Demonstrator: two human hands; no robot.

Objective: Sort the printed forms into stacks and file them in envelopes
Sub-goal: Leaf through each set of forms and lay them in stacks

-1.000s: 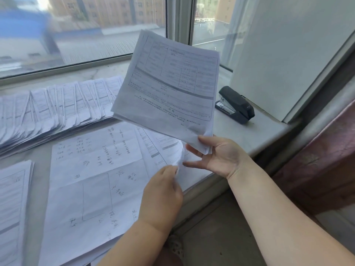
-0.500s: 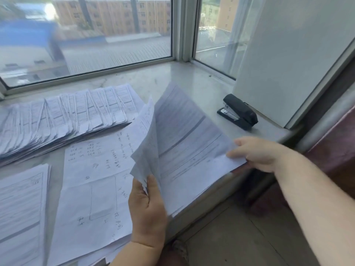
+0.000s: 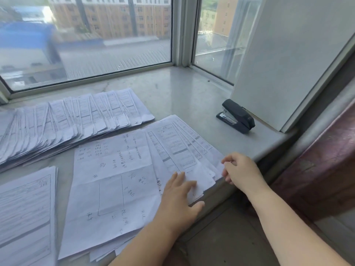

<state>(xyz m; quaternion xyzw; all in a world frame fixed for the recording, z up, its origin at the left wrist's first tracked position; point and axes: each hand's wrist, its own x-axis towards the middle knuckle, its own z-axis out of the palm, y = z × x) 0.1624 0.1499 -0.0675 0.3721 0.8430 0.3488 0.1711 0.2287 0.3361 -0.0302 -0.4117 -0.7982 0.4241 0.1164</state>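
Paperwork is spread across a grey stone window sill (image 3: 178, 96). A small fan of printed forms (image 3: 184, 148) lies at the sill's front edge, partly overlapping a creased sheet of handwritten notes (image 3: 113, 175); the handwriting is too small to be read. The left hand (image 3: 179, 198) is laid flat on the near corner of the fan, fingers straight and spread, nothing gripped. The right hand (image 3: 239, 167) is held at the fan's right edge, fingers loosely curled; whether a sheet is pinched cannot be told. A long fanned row of forms (image 3: 63, 125) is set behind, and another stack (image 3: 25, 214) at the left. A black stapler (image 3: 237, 116) stands well apart to the right, its white lettering illegible.
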